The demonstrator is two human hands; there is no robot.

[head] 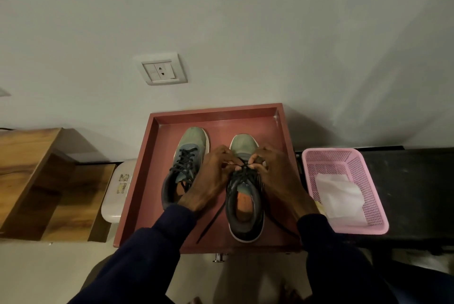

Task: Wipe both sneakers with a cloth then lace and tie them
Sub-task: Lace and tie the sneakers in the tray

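Two grey-green sneakers with black laces stand side by side, toes away from me, in a red-brown tray (152, 180). The left sneaker (189, 153) has its laces threaded. Over the right sneaker (245, 207), my left hand (213, 176) and my right hand (272, 171) meet above the tongue, and each pinches the black lace (242, 168) there. Two loose lace ends trail back along the tray, one (211, 222) to the left of the heel and one to the right. A white cloth (339, 195) lies in a pink basket (344, 156) to the right of the tray.
A wooden shelf unit (36, 180) stands at the left, with a white stool-like object (118, 190) between it and the tray. A black bench (412, 195) carries the basket. A wall with a socket plate (162, 70) lies just behind the tray.
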